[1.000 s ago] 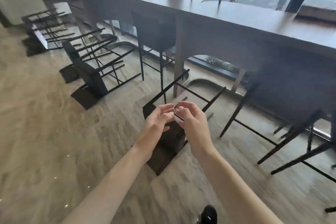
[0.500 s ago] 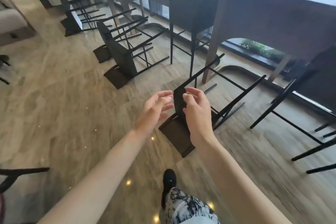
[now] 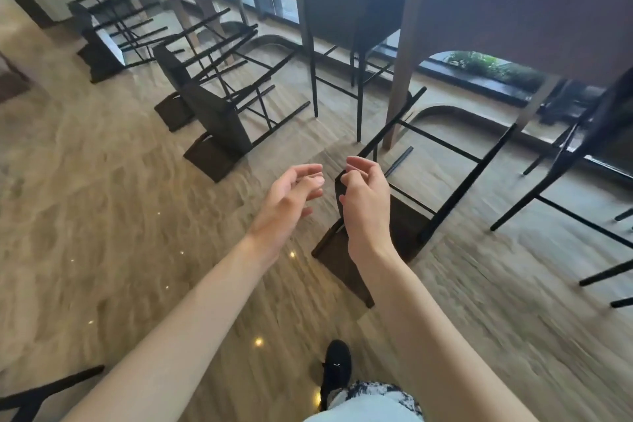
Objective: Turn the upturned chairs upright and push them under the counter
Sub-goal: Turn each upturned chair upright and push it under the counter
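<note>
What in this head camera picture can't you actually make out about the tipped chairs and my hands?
- Nearest tipped black metal-legged chair: the right hand covers its seat edge; contact can't be judged.
- Left hand: palm side faces away.
- Farthest overturned black chair: small and blurred.
- Dark brown wooden counter: top cut off by the upper edge.
- Black chair legs at right: seats hidden under the counter.

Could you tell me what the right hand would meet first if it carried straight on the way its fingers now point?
Most likely the nearest upturned chair, at its seat edge just past the right hand; depth is uncertain.
</note>
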### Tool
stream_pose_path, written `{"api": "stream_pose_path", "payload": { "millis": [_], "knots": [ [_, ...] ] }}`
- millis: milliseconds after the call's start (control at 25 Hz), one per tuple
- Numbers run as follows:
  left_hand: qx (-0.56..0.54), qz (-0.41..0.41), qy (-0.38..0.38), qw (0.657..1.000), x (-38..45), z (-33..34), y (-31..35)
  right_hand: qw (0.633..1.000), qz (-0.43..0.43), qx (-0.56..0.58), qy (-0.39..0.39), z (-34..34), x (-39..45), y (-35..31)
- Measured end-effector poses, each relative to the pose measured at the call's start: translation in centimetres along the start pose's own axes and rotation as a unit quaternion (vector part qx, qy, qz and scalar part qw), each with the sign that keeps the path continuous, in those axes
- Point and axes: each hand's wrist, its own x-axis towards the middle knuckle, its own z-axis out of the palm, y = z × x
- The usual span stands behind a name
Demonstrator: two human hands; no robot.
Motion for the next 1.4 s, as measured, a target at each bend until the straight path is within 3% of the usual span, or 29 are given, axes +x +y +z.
{"api": "stream_pose_path", "payload": {
  "millis": [320, 680, 960, 1160, 1400],
  "knots": [
    [-0.002, -0.040, -0.002, 0.999, 7.8, -3.7, -0.5, 0.999, 0.013, -0.026, 0.022, 4.6, 5.6, 1.3],
    [0.037, -0.072, -0.114, 0.990, 15.1, -1.6, -0.6, 0.983, 0.052, -0.014, 0.176, 1.9, 11.0, 3.5],
    [0.059, -0.077, -0.196, 0.976, 22.0, -5.1, -1.3, 0.966, 0.050, 0.004, 0.253, 8.1, 14.7, 5.2],
    [0.058, -0.100, -0.248, 0.962, 27.7, -8.6, -2.6, 0.931, 0.057, 0.020, 0.359, 10.3, 16.8, 5.9],
    [0.015, -0.194, -0.283, 0.939, 31.4, -8.3, -6.1, 0.889, 0.096, 0.051, 0.444, 11.1, 14.9, 9.2]
  ]
}}
